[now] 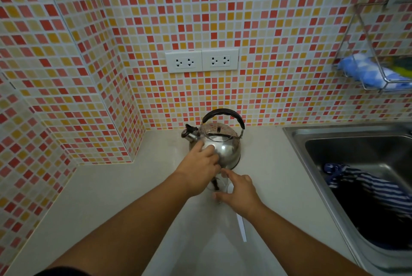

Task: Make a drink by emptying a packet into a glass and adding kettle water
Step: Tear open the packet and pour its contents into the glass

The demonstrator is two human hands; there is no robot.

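A steel kettle (225, 148) with a black handle stands on the pale counter against the tiled wall. My left hand (200, 168) reaches forward with its fingers spread, and the fingertips rest on the kettle's front. Just in front of the kettle a clear glass (217, 184) with something dark brown in it shows between my hands, mostly hidden. My right hand (239, 193) hovers beside the glass, thumb and fingers apart and curved around it. A white spoon (242, 229) lies under that hand, handle pointing toward me. No packet can be seen.
A steel sink (356, 142) lies at the right with a striped blue cloth (365, 188) in it. A wire rack (374, 70) with sponges hangs on the wall above it. Two wall sockets (201, 60) sit above the kettle. The tiled wall juts out at the left.
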